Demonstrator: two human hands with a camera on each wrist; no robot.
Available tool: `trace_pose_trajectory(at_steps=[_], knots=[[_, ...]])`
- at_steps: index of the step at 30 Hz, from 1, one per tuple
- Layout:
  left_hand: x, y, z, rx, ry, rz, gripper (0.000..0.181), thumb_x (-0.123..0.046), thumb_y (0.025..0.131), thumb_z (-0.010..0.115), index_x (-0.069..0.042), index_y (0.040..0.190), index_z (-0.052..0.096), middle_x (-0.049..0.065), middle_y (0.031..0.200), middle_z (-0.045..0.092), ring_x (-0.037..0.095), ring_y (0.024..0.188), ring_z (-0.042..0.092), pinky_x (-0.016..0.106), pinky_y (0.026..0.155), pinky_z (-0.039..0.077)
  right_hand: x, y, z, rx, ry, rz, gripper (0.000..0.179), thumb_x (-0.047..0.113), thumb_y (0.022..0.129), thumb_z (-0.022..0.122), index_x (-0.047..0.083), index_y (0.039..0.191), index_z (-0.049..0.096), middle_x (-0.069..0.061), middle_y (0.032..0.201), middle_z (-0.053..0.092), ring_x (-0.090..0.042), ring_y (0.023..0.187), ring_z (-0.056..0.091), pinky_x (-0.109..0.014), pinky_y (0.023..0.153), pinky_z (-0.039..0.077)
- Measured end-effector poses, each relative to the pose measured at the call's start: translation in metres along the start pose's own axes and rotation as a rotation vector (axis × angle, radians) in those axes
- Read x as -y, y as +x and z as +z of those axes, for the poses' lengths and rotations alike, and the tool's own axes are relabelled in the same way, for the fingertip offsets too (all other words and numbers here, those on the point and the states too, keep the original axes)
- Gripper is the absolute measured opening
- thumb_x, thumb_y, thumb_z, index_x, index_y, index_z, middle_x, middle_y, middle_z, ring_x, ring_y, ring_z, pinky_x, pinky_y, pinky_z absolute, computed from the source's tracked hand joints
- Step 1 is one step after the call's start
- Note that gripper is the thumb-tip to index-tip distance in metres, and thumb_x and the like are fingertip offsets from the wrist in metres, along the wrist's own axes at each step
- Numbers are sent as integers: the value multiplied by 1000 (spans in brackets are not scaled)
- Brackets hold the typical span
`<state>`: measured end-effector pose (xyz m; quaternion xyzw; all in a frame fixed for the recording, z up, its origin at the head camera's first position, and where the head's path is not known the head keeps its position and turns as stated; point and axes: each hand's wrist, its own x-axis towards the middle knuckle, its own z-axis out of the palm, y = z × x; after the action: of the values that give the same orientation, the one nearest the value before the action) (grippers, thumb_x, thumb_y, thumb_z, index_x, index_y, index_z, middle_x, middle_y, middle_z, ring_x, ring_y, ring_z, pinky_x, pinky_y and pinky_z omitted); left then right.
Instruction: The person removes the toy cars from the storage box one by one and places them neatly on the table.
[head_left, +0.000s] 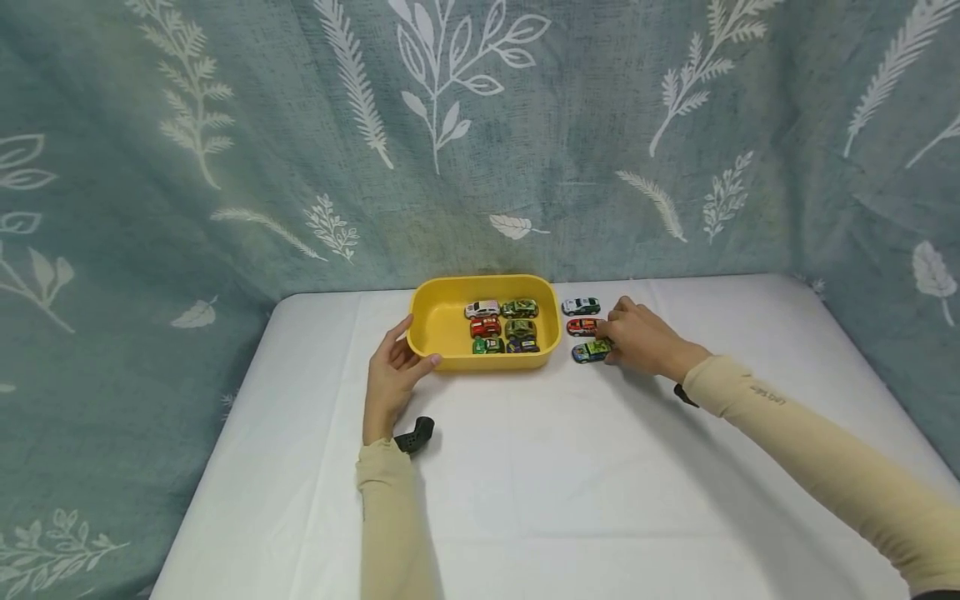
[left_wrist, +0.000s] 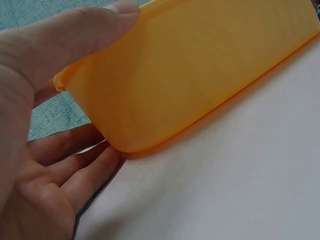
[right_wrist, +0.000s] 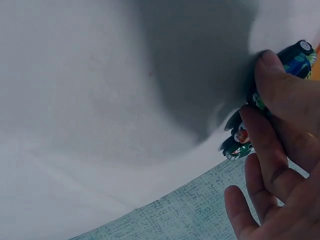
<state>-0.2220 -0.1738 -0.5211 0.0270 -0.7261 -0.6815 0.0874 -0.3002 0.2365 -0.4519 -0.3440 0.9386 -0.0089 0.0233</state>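
My left hand [head_left: 392, 373] grips the near left corner of a yellow plastic tray [head_left: 487, 364], thumb over the rim and fingers along the left end wall. In the left wrist view the tray's outer wall [left_wrist: 200, 65] fills the upper part. To the right of the tray, my right hand [head_left: 647, 340] pinches the rear of a green and blue toy car [head_left: 588, 352] between thumb and fingers. This car [right_wrist: 298, 66] is partly covered by the thumb in the right wrist view. Just behind it are a red toy car [head_left: 581, 327] and a white and green one [head_left: 581, 307].
Several toy cars stand in two columns in the tray's right half, among them a white one [head_left: 482, 309] and a red one [head_left: 485, 327]. A white cloth [head_left: 510, 475] covers the table. Behind it hangs a teal leaf-patterned curtain [head_left: 585, 167].
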Motion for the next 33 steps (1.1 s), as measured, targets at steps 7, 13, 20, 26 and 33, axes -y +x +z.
trace_pose_trajectory(at_steps=[7,13,20,26,33], knots=[[0,-1,1,-2,1,-4,84,-17,85,92,-24,158,52,19,148,61,32,136,62,37,114,54,-5,2,3,-6,28,5,35,20,80,95,7,110,82,-13,107,78,-35,109,59,-53,89,55],[-1,0,1,-1,4,5,85,-15,84,92,-23,159,51,20,148,61,34,136,62,39,115,53,-12,2,4,-15,100,1,36,20,79,95,7,110,82,-11,107,80,-35,107,60,-54,88,55],[0,1,1,-5,3,11,85,-14,84,92,-23,158,52,20,148,61,32,136,63,37,114,54,-15,1,7,-10,137,25,39,23,80,95,7,113,82,-9,109,80,-35,111,59,-56,93,54],[0,0,1,-5,8,8,85,-15,84,92,-23,159,51,20,147,61,34,135,63,39,115,53,-17,-1,10,-10,165,47,40,25,80,95,8,114,82,-7,104,79,-33,107,61,-55,94,54],[-1,0,1,-9,11,7,84,-17,84,93,-23,158,52,20,147,62,32,135,63,39,115,53,-25,-4,17,-22,234,59,40,26,85,92,7,118,80,-5,103,78,-31,108,60,-55,98,52]])
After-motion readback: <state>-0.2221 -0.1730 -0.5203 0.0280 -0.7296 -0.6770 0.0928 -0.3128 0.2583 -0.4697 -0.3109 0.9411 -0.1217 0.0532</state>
